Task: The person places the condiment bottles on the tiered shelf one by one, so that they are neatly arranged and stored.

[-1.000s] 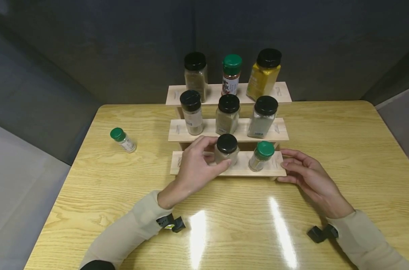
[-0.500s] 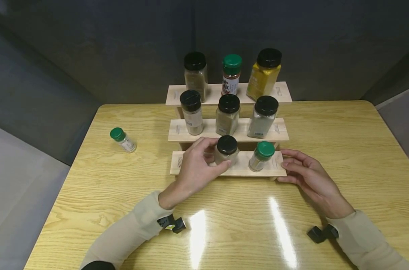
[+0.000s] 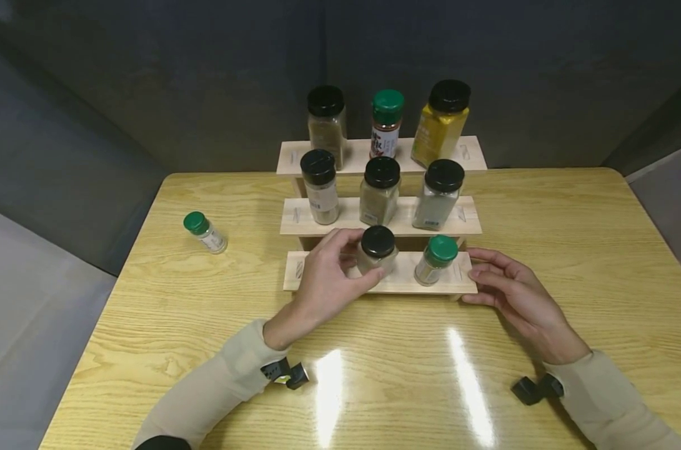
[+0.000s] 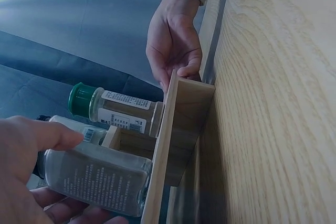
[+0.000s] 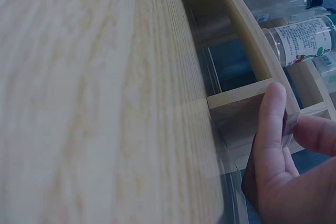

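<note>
Left hand (image 3: 323, 281) clasping black-capped jar (image 3: 377, 250), upright on lowest step of wooden rack (image 3: 329, 273) on tabletop (image 3: 543, 219). Right hand (image 3: 515, 294) relaxed, fingers against rack's right end, steadying it. Green-capped jar (image 3: 435, 259) just beside. Step judged: seating or lifting jar. Next move calls for vertical clearance from neighbouring jars.

1. Your left hand (image 3: 323, 281) reaches forward, thumb and fingers curled in a grip.
2. Your right hand (image 3: 515, 292) lies forward, fingers nearly straight, thumb alongside.
3. Beige sleeves (image 3: 217, 381) cover both forearms.
</note>
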A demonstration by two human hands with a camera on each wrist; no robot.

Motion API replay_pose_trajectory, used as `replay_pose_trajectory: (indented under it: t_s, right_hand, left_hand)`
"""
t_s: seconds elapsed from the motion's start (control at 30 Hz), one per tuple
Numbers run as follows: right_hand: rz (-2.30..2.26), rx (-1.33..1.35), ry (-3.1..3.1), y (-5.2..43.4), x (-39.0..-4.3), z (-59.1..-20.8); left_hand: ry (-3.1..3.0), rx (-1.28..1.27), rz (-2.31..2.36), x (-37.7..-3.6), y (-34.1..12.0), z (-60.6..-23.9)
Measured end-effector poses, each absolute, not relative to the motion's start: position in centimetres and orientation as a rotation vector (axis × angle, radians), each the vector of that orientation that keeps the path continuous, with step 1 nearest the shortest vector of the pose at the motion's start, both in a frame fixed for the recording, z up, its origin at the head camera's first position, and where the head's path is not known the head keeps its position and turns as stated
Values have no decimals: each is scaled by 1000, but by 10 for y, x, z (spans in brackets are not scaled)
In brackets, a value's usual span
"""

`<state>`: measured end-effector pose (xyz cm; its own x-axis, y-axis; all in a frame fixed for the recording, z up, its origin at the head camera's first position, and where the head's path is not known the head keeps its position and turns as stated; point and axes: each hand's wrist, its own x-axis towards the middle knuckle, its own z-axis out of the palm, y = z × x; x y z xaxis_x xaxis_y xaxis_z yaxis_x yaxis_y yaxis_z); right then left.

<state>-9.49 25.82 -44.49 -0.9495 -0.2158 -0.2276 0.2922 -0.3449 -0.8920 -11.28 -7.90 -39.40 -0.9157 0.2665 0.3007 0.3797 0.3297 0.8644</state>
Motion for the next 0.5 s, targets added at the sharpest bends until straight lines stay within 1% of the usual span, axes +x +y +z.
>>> replay_pose_trajectory:
  t_s: [0.27,0.5]
  right_hand:
    - [-2350,96,1568,258,-95,-445]
    - [-2349,104,1564,258,-95,-444]
  left_hand:
    - [-2434,-634,-1714,-106,-91,-391]
    - [-2353,-619,-1786,-102,-128,-397]
